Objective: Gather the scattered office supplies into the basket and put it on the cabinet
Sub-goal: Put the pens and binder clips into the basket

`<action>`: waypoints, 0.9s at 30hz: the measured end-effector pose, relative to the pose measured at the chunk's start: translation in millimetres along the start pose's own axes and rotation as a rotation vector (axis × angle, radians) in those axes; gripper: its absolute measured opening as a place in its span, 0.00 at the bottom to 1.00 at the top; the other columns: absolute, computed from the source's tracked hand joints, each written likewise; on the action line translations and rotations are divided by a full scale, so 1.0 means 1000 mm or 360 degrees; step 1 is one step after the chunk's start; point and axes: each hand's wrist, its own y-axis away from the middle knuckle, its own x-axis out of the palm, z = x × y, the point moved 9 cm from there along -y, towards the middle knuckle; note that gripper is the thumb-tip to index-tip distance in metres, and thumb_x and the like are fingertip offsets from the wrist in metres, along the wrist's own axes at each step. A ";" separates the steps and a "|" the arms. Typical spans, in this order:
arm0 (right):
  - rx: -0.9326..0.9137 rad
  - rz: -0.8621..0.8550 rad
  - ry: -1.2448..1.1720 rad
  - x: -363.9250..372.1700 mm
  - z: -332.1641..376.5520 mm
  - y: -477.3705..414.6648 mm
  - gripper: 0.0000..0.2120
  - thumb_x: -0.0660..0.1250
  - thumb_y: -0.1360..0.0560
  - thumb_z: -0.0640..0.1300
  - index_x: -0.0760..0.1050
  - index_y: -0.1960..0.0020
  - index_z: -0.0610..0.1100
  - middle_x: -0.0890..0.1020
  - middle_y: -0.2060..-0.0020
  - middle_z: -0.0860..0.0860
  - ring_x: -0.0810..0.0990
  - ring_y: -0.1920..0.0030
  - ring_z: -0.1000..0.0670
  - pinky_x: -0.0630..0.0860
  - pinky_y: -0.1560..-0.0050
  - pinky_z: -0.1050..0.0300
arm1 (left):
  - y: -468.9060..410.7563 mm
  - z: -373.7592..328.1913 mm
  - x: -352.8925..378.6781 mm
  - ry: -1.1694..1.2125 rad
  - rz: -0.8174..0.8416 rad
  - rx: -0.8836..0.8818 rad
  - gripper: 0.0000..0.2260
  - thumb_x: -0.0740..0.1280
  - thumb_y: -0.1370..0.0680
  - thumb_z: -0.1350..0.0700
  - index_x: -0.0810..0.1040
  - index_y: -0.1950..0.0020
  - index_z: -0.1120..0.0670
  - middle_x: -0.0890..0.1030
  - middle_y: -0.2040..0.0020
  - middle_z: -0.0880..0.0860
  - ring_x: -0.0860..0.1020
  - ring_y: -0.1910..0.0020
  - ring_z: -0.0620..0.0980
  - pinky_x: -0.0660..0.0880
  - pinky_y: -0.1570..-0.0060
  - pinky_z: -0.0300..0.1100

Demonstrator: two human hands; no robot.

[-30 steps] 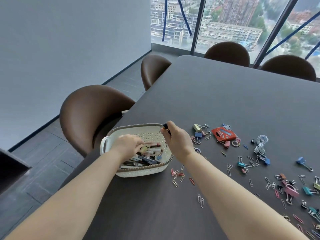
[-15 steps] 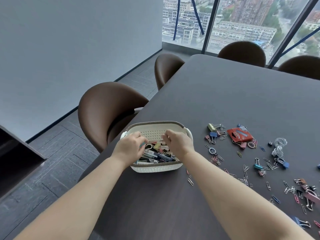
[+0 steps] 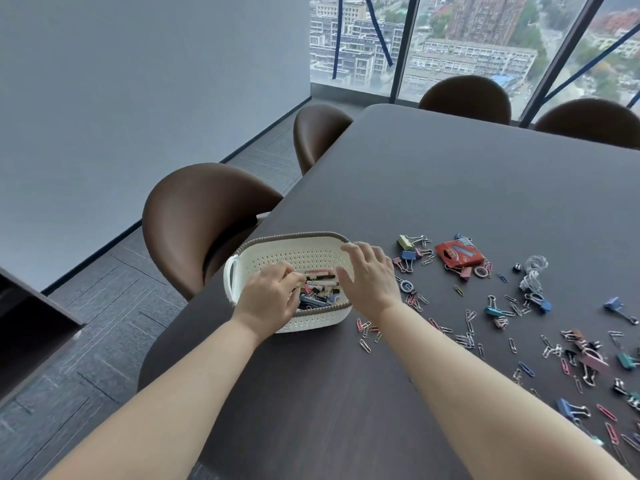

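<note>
A white basket with a brown rim is set on the dark table, close to the table's left edge and next to a brown chair. Pens and other small things are piled inside it. The left hand is held down inside the basket, with its fingers bent and their tips among the pens. It cannot be told if anything is pinched between them. The right hand is held over the right side of the basket. Its fingers are spread apart and loose, and nothing is held in them. To the right of the basket, many paper clips and binder clips are scattered over the table. A red box and a white cord are seen there too, well apart from the basket.
</note>
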 end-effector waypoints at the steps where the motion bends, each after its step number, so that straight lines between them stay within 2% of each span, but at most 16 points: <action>1: 0.0048 -0.0029 0.0014 -0.005 -0.014 0.011 0.20 0.58 0.23 0.51 0.64 0.32 0.47 0.69 0.33 0.50 0.63 0.33 0.46 0.58 0.33 0.50 | 0.001 -0.014 0.004 -0.0012 -0.0020 0.0065 0.13 0.59 0.28 0.52 0.79 0.51 0.55 0.77 0.54 0.54 0.75 0.55 0.53 0.78 0.62 0.47; 4: 0.0279 -0.0065 0.0069 -0.011 -0.070 0.050 0.22 0.59 0.23 0.52 0.63 0.31 0.48 0.66 0.31 0.51 0.60 0.31 0.46 0.55 0.31 0.49 | 0.008 -0.065 0.032 -0.0028 -0.0025 0.0348 0.12 0.59 0.28 0.52 0.73 0.47 0.52 0.71 0.47 0.51 0.71 0.48 0.51 0.72 0.49 0.46; 6: 0.0441 -0.0025 0.0110 -0.010 -0.108 0.081 0.23 0.57 0.24 0.53 0.62 0.30 0.50 0.65 0.30 0.51 0.58 0.29 0.47 0.53 0.30 0.49 | 0.016 -0.093 0.066 -0.0037 0.0174 0.0431 0.15 0.58 0.28 0.49 0.72 0.44 0.52 0.73 0.43 0.50 0.71 0.43 0.51 0.65 0.40 0.48; 9: 0.0633 0.0111 0.0168 -0.002 -0.153 0.126 0.25 0.58 0.23 0.54 0.58 0.28 0.51 0.61 0.28 0.52 0.55 0.28 0.47 0.51 0.29 0.49 | 0.029 -0.115 0.119 -0.0253 0.0606 0.0388 0.23 0.55 0.29 0.44 0.77 0.41 0.54 0.77 0.38 0.52 0.69 0.33 0.51 0.46 0.32 0.53; 11: 0.0727 0.0153 0.0191 0.001 -0.175 0.153 0.25 0.57 0.23 0.54 0.56 0.28 0.52 0.60 0.27 0.52 0.54 0.27 0.48 0.50 0.28 0.49 | 0.036 -0.133 0.146 -0.0359 0.0823 0.0508 0.25 0.54 0.28 0.45 0.77 0.39 0.56 0.75 0.34 0.54 0.59 0.28 0.51 0.42 0.31 0.51; 13: 0.0800 0.0187 0.0200 0.004 -0.191 0.177 0.26 0.57 0.23 0.54 0.55 0.27 0.52 0.59 0.27 0.52 0.53 0.27 0.48 0.51 0.28 0.49 | 0.036 -0.147 0.165 -0.0355 0.0910 0.0541 0.27 0.51 0.27 0.44 0.72 0.34 0.56 0.69 0.30 0.56 0.45 0.26 0.48 0.40 0.30 0.49; 15: 0.0851 0.0230 0.0210 0.007 -0.204 0.197 0.26 0.56 0.22 0.54 0.54 0.27 0.51 0.59 0.27 0.52 0.53 0.27 0.48 0.50 0.28 0.49 | 0.029 -0.147 0.179 -0.0319 0.0863 0.0416 0.30 0.47 0.24 0.42 0.57 0.26 0.56 0.51 0.23 0.55 0.32 0.28 0.48 0.34 0.30 0.46; 17: 0.0870 0.0266 0.0238 0.010 -0.214 0.212 0.26 0.56 0.22 0.54 0.54 0.26 0.51 0.58 0.26 0.51 0.53 0.27 0.47 0.51 0.27 0.48 | 0.029 -0.131 0.198 -0.0261 0.1039 0.0091 0.32 0.48 0.22 0.39 0.43 0.24 0.53 0.38 0.24 0.54 0.31 0.28 0.52 0.35 0.29 0.49; 20: 0.0913 0.0258 0.0236 0.010 -0.230 0.234 0.26 0.56 0.22 0.54 0.55 0.26 0.50 0.59 0.27 0.50 0.54 0.27 0.47 0.52 0.28 0.48 | 0.033 -0.123 0.216 -0.0291 0.1161 -0.0111 0.36 0.48 0.24 0.35 0.39 0.25 0.53 0.35 0.25 0.56 0.33 0.27 0.58 0.39 0.29 0.54; 24: 0.0999 0.0250 0.0249 0.008 -0.249 0.264 0.27 0.56 0.22 0.54 0.55 0.26 0.50 0.59 0.27 0.51 0.54 0.27 0.47 0.52 0.27 0.48 | 0.039 -0.169 0.229 -0.0170 0.1178 0.0091 0.39 0.47 0.26 0.31 0.39 0.25 0.53 0.35 0.25 0.57 0.33 0.27 0.55 0.38 0.28 0.51; 27: 0.1049 0.0221 0.0230 0.000 -0.260 0.282 0.27 0.57 0.22 0.54 0.55 0.26 0.50 0.59 0.27 0.50 0.54 0.27 0.47 0.51 0.27 0.48 | 0.049 -0.228 0.236 -0.0057 0.1171 0.0360 0.45 0.38 0.35 0.27 0.38 0.25 0.53 0.35 0.25 0.55 0.33 0.27 0.52 0.36 0.29 0.48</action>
